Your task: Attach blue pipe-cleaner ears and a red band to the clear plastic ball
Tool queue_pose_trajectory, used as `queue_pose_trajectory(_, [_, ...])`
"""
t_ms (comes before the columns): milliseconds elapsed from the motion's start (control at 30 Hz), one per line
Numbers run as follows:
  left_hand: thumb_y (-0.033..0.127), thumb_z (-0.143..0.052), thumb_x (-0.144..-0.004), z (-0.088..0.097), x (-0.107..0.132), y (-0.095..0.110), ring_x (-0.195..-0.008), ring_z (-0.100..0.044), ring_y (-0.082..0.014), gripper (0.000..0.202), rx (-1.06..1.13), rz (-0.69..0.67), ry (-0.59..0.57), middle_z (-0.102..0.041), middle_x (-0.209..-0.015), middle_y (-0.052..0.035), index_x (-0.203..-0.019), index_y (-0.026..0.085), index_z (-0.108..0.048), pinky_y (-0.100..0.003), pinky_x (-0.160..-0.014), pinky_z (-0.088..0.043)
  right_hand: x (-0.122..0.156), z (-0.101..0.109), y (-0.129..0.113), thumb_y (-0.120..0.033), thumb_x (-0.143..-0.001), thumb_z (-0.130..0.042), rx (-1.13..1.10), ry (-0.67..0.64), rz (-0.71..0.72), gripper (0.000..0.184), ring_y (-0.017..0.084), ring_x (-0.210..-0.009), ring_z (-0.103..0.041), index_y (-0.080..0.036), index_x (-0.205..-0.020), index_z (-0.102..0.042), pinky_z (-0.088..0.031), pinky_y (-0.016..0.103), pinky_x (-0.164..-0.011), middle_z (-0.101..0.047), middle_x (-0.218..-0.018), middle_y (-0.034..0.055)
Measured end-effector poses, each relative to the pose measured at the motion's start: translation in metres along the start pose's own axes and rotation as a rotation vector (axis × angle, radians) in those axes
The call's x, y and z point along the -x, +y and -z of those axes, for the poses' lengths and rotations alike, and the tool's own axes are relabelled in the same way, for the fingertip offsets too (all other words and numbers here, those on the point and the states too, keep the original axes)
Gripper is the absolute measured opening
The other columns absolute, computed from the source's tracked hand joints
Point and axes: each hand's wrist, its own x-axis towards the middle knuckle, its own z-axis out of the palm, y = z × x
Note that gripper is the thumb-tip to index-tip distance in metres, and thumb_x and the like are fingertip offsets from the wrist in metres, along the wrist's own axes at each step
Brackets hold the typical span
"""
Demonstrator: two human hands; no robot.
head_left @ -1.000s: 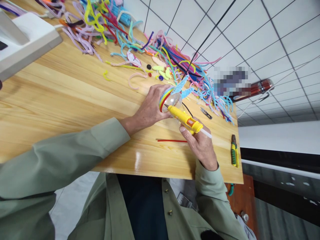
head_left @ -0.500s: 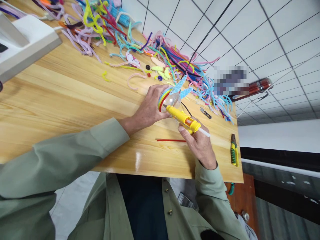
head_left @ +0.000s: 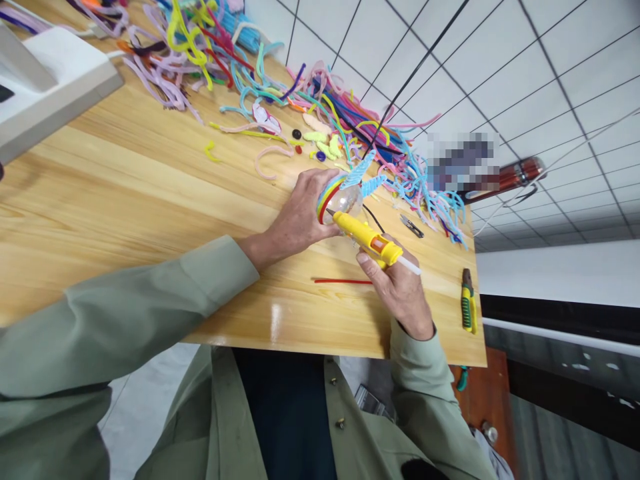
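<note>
My left hand (head_left: 311,208) is wrapped round a clear plastic ball (head_left: 349,200) that has bands of blue, yellow and red pipe cleaner along one side. Two light-blue ear-like pieces (head_left: 358,172) stick out from its far side. A yellow hot glue gun (head_left: 365,233) is gripped in my right hand (head_left: 400,287), with a white glue stick poking out of its back end. The gun's nozzle is at the red band, touching or very close to it. A red pipe cleaner (head_left: 343,281) lies on the table near my right hand, its right end hidden.
Heaps of coloured pipe cleaners (head_left: 345,113) line the table's back edge. Small snips (head_left: 412,225) and yellow-green pliers (head_left: 468,301) lie to the right. A white power strip (head_left: 60,80) stands at the upper left. A black cord (head_left: 415,73) runs down from above.
</note>
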Motion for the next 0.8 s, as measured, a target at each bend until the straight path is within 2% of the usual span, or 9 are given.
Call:
queue_pose_trajectory(233, [0.077,-0.086,-0.088,-0.0011,0.0006,-0.0015,-0.156,-0.053,-0.0413,0.102,-0.01,-0.019,0.0,-0.058,-0.166,-0.018,-0.168,0.029,-0.043,-0.065,-0.134,-0.043,0.0014,-0.0004,0.0014,-0.042,-0.113,-0.064,0.005,0.015,0.015,0.022,0.023,-0.083,-0.069,-0.026,-0.098,-0.067,-0.058,0.039,-0.076,-0.072,-0.094,0.0053])
queue_pose_trajectory(367, [0.076,-0.089,-0.085,-0.002,0.0009,-0.0035,-0.156,-0.051,-0.0421,0.107,-0.022,-0.026,0.001,-0.056,-0.166,-0.0179,-0.169,0.029,-0.042,-0.064,-0.134,-0.043,0.0017,-0.001,0.0014,-0.043,-0.113,-0.063,0.001,0.025,0.006,0.023,0.023,-0.081,-0.068,-0.025,-0.1,-0.067,-0.058,0.039,-0.074,-0.071,-0.091,0.0047])
queue_pose_trajectory(600, [0.084,-0.083,-0.085,-0.002,-0.0004,-0.0023,-0.154,-0.054,-0.0406,0.107,-0.005,-0.027,0.006,-0.059,-0.163,-0.0171,-0.167,0.03,-0.044,-0.062,-0.133,-0.044,-0.0001,-0.0004,-0.0013,-0.039,-0.112,-0.065,-0.009,0.027,0.021,0.018,0.023,-0.08,-0.069,-0.026,-0.1,-0.068,-0.058,0.038,-0.073,-0.071,-0.09,0.0045])
queue_pose_trajectory(800, [0.088,-0.082,-0.082,-0.0028,-0.0007,-0.0026,-0.154,-0.053,-0.0419,0.109,-0.008,-0.008,0.0,-0.059,-0.164,-0.017,-0.167,0.03,-0.046,-0.065,-0.134,-0.043,0.0009,-0.0007,-0.0009,-0.043,-0.112,-0.064,-0.003,0.016,-0.024,0.021,0.024,-0.081,-0.07,-0.026,-0.1,-0.069,-0.06,0.039,-0.075,-0.072,-0.091,0.0053])
